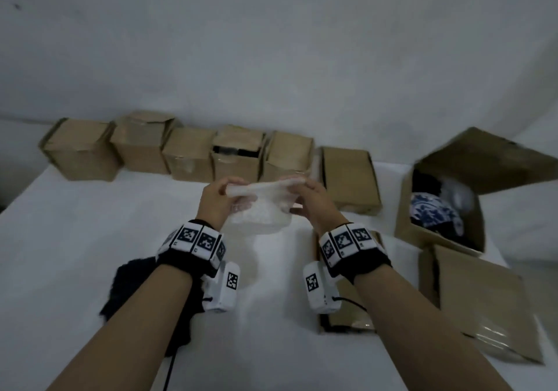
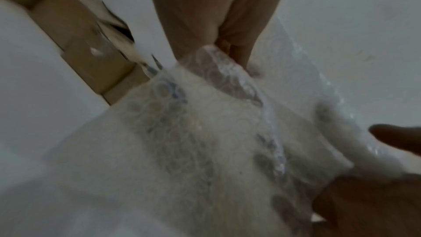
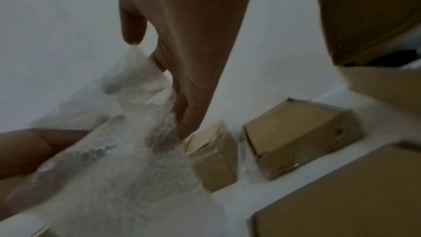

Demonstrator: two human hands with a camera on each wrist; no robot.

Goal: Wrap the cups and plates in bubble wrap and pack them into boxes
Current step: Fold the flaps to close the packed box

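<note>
We pinch the bubble wrap [image 1: 260, 209] with left hand [image 1: 215, 201] and right hand [image 1: 317, 204], both grips clamped. The open box [image 1: 437, 209] holds a blue-patterned dish [image 1: 428, 209]. We read no writing.

The left hand [image 2: 218, 24] pinches the upper edge of a bubble wrap sheet [image 2: 205, 141]. The right hand [image 2: 373, 195] holds the sheet at the lower right. A cardboard box [image 2: 91, 57] stands behind on the white desk [image 2: 34, 78].

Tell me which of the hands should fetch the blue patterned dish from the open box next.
Right, probably. The open box holding the blue patterned dish sits to the right, nearer the right hand. Both hands pinch the bubble wrap, so the left hand could keep it.
</note>
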